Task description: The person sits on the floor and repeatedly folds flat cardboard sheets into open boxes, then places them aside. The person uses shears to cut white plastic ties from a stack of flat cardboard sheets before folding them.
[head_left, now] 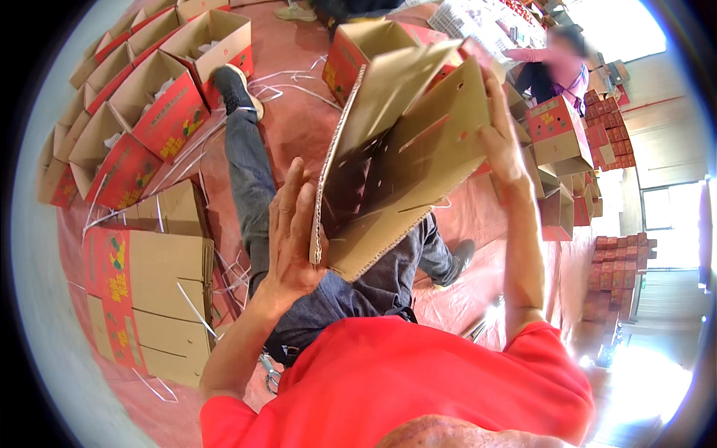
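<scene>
While both hands press on it, a half-folded cardboard box (403,149) hangs above the person's lap.
The left hand (291,231) lies flat, fingers spread, against its lower edge; the right hand (502,142) clasps its upper flap; flat cartons (160,299) lie stacked to the left.

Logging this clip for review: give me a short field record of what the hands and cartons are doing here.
Setting: floor under a red sheet
Left hand: flat against the corrugated edge of the carton
Right hand: gripping the carton's far flap
Carton state: partly folded, held up over the lap
Nearby: flat carton stack, row of open red boxes, white straps
Others: a seated person at upper right
</scene>
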A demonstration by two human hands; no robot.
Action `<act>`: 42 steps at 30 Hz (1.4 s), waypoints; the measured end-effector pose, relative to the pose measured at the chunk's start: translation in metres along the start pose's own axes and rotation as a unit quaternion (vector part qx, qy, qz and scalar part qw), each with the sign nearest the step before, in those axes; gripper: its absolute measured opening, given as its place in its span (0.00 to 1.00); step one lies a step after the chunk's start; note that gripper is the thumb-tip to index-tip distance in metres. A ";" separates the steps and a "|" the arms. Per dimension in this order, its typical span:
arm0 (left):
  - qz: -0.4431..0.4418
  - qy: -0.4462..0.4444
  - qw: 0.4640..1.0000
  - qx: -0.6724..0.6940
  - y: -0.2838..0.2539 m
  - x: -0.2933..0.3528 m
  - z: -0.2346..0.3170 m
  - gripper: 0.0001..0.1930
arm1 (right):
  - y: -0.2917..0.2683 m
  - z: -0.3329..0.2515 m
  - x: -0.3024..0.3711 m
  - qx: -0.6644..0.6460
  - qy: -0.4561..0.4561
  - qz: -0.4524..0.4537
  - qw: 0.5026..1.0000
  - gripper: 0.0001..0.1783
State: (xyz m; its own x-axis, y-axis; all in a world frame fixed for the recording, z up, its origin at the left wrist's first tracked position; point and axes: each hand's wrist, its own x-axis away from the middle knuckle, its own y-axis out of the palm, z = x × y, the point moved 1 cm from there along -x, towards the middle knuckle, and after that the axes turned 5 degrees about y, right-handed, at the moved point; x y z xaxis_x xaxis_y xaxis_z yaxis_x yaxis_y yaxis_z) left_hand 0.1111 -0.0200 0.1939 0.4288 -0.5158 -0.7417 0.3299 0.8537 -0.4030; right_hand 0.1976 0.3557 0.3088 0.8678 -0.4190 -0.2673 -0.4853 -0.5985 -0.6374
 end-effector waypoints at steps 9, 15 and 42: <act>-0.245 0.160 0.954 0.069 -0.051 -0.084 0.025 0.41 | 0.037 0.002 -0.016 -0.182 -0.116 0.059 0.975 0.17; -0.328 0.212 0.904 0.174 -0.051 -0.130 0.007 0.36 | 0.015 0.012 -0.034 -0.079 -0.150 0.058 0.984 0.20; -0.278 0.230 0.932 0.004 0.132 -0.121 -0.043 0.18 | 0.100 0.005 0.025 0.061 -0.293 -0.289 0.909 0.15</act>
State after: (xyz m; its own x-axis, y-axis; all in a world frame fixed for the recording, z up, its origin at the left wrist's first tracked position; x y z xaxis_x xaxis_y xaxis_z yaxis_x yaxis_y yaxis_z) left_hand 0.0670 0.1585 0.2073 -0.2169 -0.7916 -0.5712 0.4000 0.4617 -0.7917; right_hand 0.1713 0.2887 0.2344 0.8995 0.3985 -0.1792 0.0540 -0.5084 -0.8594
